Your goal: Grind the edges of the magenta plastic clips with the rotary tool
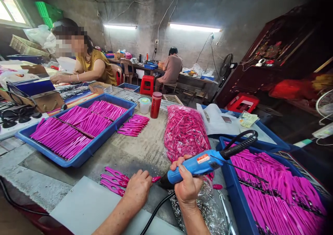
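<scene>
My right hand [188,183] is wrapped round a blue electric screwdriver [194,167] with a black nose and a thick black cable end. The screwdriver tilts down to the left, its nose by the tip of a slim magenta plastic piece [156,179]. My left hand [139,188] lies low over the table, fingers curled and closed on that piece. Beside it, several magenta pieces with oval openings [113,179] lie side by side. A clear bag of small metal parts [182,210] is below my right hand, partly hidden by my wrist.
Blue trays of magenta pieces stand left [78,161] and right [240,202]. A clear bag of pink parts [186,132], a red tumbler [156,105] and a white tub [144,106] stand beyond my hands. One co-worker [93,66] sits left, another [171,66] at the back.
</scene>
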Demonstrator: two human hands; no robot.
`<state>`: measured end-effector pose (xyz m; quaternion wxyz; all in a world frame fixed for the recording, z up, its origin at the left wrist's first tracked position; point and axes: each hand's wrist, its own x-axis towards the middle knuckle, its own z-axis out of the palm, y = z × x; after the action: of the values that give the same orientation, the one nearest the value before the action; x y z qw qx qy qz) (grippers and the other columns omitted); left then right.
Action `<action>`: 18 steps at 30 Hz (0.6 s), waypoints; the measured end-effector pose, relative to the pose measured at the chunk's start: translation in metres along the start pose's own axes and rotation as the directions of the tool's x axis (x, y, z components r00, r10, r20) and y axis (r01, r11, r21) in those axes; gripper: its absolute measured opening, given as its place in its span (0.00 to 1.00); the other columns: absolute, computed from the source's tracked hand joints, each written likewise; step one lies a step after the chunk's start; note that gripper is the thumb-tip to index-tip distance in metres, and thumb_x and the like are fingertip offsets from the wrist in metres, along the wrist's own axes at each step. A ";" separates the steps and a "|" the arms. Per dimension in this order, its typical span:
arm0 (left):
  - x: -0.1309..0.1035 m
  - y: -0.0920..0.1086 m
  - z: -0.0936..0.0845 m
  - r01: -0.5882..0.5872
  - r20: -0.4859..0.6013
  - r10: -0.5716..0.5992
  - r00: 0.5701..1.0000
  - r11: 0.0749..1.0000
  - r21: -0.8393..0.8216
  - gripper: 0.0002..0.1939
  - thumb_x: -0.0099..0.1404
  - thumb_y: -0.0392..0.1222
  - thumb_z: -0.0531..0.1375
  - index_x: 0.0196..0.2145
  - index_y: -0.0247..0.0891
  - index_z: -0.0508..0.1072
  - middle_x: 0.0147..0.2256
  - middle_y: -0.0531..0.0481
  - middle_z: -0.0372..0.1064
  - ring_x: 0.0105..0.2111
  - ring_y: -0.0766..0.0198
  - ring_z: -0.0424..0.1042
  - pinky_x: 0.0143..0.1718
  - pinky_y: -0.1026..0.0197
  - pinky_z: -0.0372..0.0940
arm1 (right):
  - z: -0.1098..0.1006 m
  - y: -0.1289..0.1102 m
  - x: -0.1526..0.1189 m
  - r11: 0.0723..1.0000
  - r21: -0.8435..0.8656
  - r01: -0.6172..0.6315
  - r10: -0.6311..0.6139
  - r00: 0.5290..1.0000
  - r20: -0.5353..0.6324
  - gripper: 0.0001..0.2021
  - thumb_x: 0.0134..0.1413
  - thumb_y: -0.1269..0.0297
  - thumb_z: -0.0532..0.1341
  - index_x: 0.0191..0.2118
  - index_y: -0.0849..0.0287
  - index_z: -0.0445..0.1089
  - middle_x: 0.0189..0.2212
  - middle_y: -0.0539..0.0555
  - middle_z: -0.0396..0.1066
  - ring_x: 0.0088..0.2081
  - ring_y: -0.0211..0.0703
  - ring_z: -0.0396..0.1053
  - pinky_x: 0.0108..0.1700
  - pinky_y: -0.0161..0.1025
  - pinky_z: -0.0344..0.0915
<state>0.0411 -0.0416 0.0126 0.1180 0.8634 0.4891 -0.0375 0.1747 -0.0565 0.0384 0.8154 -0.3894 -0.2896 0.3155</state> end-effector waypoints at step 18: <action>0.002 -0.011 0.012 -0.025 -0.132 0.017 0.991 0.998 -0.059 0.13 0.66 0.36 0.48 0.31 0.38 0.72 0.33 0.48 0.69 0.36 0.61 0.68 0.36 0.62 0.61 | -0.007 -0.008 0.002 1.000 0.004 -0.013 0.013 0.998 -0.056 0.18 0.39 0.62 0.63 0.37 0.58 0.59 0.22 0.46 0.65 0.21 0.39 0.64 0.27 0.38 0.61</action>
<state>0.0330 -0.0374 -0.0009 0.1120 0.8652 0.4875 0.0356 0.1837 -0.0618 0.0413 0.8219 -0.3987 -0.2635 0.3100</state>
